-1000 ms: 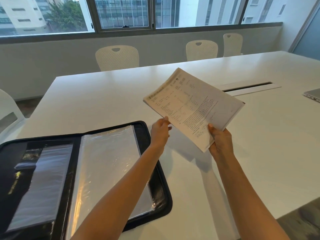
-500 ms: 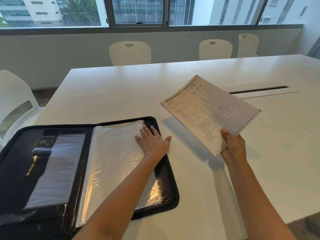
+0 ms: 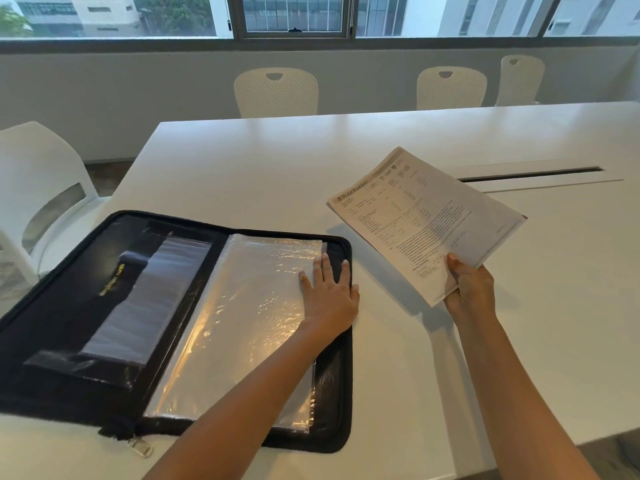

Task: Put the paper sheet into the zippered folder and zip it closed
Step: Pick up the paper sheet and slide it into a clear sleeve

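Open zippered folder (image 3: 341,393) holds clear sleeves (image 3: 242,317); right hand (image 3: 471,289) grips paper sheet (image 3: 422,220).

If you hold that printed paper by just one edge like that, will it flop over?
Probably not much: the printed paper juts out nearly flat from the right hand, which grips only its near edge. It looks like several sheets together, so it is likely stiffer than a single one. Loose sheets may slide apart once the grip eases.
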`<state>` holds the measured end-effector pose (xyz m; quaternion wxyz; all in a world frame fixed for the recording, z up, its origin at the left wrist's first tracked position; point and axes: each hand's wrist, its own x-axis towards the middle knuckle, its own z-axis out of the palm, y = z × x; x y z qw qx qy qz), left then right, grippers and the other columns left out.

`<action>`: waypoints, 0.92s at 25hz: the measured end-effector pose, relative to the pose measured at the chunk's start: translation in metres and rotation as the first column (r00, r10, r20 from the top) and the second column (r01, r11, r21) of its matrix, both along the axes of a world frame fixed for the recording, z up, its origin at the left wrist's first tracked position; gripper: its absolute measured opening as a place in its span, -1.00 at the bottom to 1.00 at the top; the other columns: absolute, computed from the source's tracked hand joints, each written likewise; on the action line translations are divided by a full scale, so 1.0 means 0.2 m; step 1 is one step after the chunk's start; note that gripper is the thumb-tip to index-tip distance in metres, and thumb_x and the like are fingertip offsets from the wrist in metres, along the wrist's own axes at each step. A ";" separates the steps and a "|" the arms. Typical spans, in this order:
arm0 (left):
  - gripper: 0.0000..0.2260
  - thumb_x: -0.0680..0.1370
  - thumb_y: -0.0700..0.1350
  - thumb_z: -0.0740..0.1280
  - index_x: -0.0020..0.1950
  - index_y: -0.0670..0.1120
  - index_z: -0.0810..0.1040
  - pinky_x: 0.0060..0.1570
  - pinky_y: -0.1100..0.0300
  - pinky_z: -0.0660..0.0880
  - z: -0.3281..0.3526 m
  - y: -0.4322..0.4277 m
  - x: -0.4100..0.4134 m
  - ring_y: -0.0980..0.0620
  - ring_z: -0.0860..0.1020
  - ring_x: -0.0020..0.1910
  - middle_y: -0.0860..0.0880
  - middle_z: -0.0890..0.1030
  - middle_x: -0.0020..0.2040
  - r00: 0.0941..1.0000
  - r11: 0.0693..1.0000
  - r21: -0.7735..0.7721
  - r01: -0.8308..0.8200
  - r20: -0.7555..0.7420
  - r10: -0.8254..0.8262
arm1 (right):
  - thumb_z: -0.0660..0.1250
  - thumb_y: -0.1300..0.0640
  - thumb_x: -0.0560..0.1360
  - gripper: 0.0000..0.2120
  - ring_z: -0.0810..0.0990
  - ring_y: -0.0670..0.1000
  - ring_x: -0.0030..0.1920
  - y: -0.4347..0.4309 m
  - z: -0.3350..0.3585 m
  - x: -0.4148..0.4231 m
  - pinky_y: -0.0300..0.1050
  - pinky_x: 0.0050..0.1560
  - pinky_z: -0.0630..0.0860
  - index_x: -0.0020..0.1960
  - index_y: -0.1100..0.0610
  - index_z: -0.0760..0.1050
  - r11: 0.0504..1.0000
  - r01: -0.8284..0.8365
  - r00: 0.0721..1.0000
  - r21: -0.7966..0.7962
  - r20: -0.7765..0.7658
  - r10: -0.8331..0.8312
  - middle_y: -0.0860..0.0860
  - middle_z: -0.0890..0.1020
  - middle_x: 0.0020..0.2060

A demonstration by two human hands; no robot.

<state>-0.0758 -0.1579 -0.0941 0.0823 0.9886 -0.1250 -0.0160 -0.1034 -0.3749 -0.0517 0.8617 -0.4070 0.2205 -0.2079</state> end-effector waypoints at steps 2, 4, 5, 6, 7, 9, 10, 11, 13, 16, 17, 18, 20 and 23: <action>-0.48 0.65 0.14 -0.10 0.58 0.02 -0.10 0.44 -0.27 -0.16 0.00 0.03 -0.05 -0.20 -0.16 0.55 -0.19 -0.11 0.59 0.998 0.998 0.011 0.056 0.005 -0.056 | 0.25 0.39 0.53 -0.71 0.72 0.00 -0.13 0.04 0.00 0.01 -0.06 -0.24 0.65 0.13 0.10 0.55 1.000 -0.013 1.000 -0.006 -0.002 0.013 -0.03 0.74 -0.11; -0.48 0.65 0.15 -0.10 0.58 0.04 -0.10 0.44 -0.27 -0.16 0.01 0.06 -0.11 -0.20 -0.15 0.56 -0.18 -0.11 0.59 0.994 0.993 0.032 0.111 0.005 -0.111 | 0.25 0.39 0.53 -0.72 0.72 0.00 -0.14 0.08 0.00 0.02 -0.06 -0.24 0.65 0.11 0.08 0.56 1.000 -0.021 1.000 -0.009 -0.004 0.020 -0.03 0.74 -0.11; -0.48 0.65 0.16 -0.10 0.58 0.04 -0.10 0.44 -0.27 -0.15 0.01 0.08 -0.13 -0.20 -0.15 0.56 -0.17 -0.11 0.59 0.990 0.990 0.042 0.137 0.006 -0.138 | 0.25 0.39 0.53 -0.71 0.72 0.00 -0.13 0.10 0.00 0.02 -0.05 -0.23 0.66 0.11 0.09 0.56 1.000 -0.024 1.000 -0.013 -0.005 0.024 -0.02 0.73 -0.10; -0.48 0.65 0.16 -0.10 0.58 0.05 -0.11 0.44 -0.27 -0.15 0.01 0.10 -0.16 -0.19 -0.15 0.56 -0.17 -0.11 0.59 0.986 0.985 0.049 0.165 0.006 -0.165 | 0.25 0.39 0.54 -0.71 0.72 0.01 -0.11 0.12 0.00 0.02 -0.03 -0.21 0.67 0.12 0.09 0.55 0.999 -0.030 1.000 -0.019 -0.006 0.030 -0.01 0.72 -0.07; -0.48 0.65 0.16 -0.10 0.58 0.05 -0.11 0.44 -0.26 -0.15 0.01 0.12 -0.18 -0.19 -0.14 0.56 -0.16 -0.11 0.59 0.980 0.979 0.052 0.197 0.007 -0.197 | 0.25 0.38 0.54 -0.71 0.70 0.03 -0.07 0.14 0.00 0.02 0.00 -0.16 0.67 0.14 0.09 0.55 0.999 -0.038 0.999 -0.025 -0.008 0.037 0.00 0.71 -0.03; -0.48 0.64 0.17 -0.11 0.58 0.06 -0.11 0.45 -0.26 -0.15 0.00 0.16 -0.23 -0.18 -0.14 0.56 -0.16 -0.10 0.59 0.964 0.962 0.061 0.266 0.010 -0.267 | 0.24 0.37 0.54 -0.71 0.67 0.06 0.02 0.18 0.00 0.02 0.06 -0.06 0.66 0.14 0.07 0.55 0.998 -0.053 0.999 -0.026 -0.014 0.053 0.03 0.69 0.03; -0.48 0.64 0.17 -0.11 0.58 0.07 -0.10 0.45 -0.25 -0.15 0.00 0.18 -0.26 -0.17 -0.14 0.56 -0.16 -0.09 0.59 0.953 0.951 0.065 0.302 0.013 -0.304 | 0.25 0.37 0.54 -0.71 0.66 0.08 0.05 0.20 0.00 0.02 0.10 -0.02 0.65 0.12 0.06 0.55 0.998 -0.059 0.998 -0.023 -0.017 0.058 0.03 0.68 0.04; -0.48 0.64 0.17 -0.11 0.58 0.07 -0.10 0.46 -0.25 -0.15 0.00 0.21 -0.28 -0.16 -0.14 0.56 -0.16 -0.08 0.59 0.940 0.938 0.065 0.339 0.015 -0.341 | 0.25 0.38 0.54 -0.71 0.65 0.10 0.08 0.22 0.01 0.02 0.13 0.01 0.63 0.11 0.05 0.55 0.998 -0.063 0.998 -0.019 -0.021 0.063 0.04 0.68 0.05; -0.48 0.64 0.18 -0.12 0.58 0.08 -0.09 0.46 -0.23 -0.16 0.01 0.27 -0.33 -0.14 -0.13 0.56 -0.16 -0.07 0.59 0.911 0.910 0.061 0.411 0.016 -0.413 | 0.26 0.37 0.54 -0.72 0.63 0.12 0.12 0.26 0.01 0.01 0.17 0.05 0.61 0.10 0.04 0.55 0.998 -0.068 0.997 -0.015 -0.032 0.068 0.04 0.67 0.07; -0.49 0.64 0.18 -0.13 0.57 0.10 -0.08 0.47 -0.21 -0.16 0.03 0.37 -0.41 -0.14 -0.11 0.56 -0.15 -0.06 0.59 0.862 0.860 0.085 0.502 0.029 -0.506 | 0.27 0.35 0.54 -0.71 0.61 0.13 0.16 0.30 -0.01 0.00 0.18 0.10 0.59 0.16 0.05 0.53 0.997 -0.074 0.996 -0.026 -0.051 0.073 0.07 0.65 0.12; -0.50 0.64 0.18 -0.14 0.57 0.10 -0.08 0.48 -0.20 -0.16 0.03 0.41 -0.43 -0.14 -0.10 0.56 -0.15 -0.06 0.59 0.844 0.842 0.094 0.531 0.027 -0.535 | 0.28 0.34 0.54 -0.71 0.61 0.13 0.18 0.30 -0.01 -0.01 0.18 0.11 0.59 0.17 0.05 0.53 0.997 -0.074 0.996 -0.029 -0.056 0.072 0.08 0.65 0.13; -0.50 0.65 0.18 -0.14 0.57 0.10 -0.08 0.48 -0.20 -0.17 0.04 0.45 -0.45 -0.15 -0.09 0.56 -0.15 -0.05 0.59 0.826 0.824 0.098 0.558 0.025 -0.563 | 0.28 0.34 0.54 -0.71 0.60 0.14 0.19 0.31 -0.02 -0.01 0.19 0.13 0.58 0.17 0.05 0.53 0.997 -0.072 0.996 -0.026 -0.059 0.070 0.09 0.64 0.15; -0.51 0.66 0.16 -0.12 0.57 0.10 -0.06 0.48 -0.19 -0.17 0.05 0.51 -0.49 -0.16 -0.07 0.55 -0.16 -0.04 0.59 0.789 0.787 0.096 0.609 0.030 -0.614 | 0.28 0.35 0.54 -0.71 0.58 0.16 0.22 0.32 -0.03 -0.03 0.20 0.18 0.54 0.17 0.06 0.54 0.998 -0.065 0.996 -0.009 -0.056 0.065 0.11 0.63 0.17; -0.52 0.66 0.15 -0.06 0.57 0.12 -0.01 0.49 -0.17 -0.12 0.05 0.61 -0.54 -0.13 -0.02 0.56 -0.13 0.02 0.59 0.736 0.738 0.078 0.671 0.054 -0.675 | 0.28 0.36 0.54 -0.71 0.60 0.14 0.19 0.32 -0.05 -0.06 0.18 0.13 0.58 0.14 0.05 0.56 0.999 -0.053 0.997 -0.007 -0.060 0.052 0.09 0.65 0.14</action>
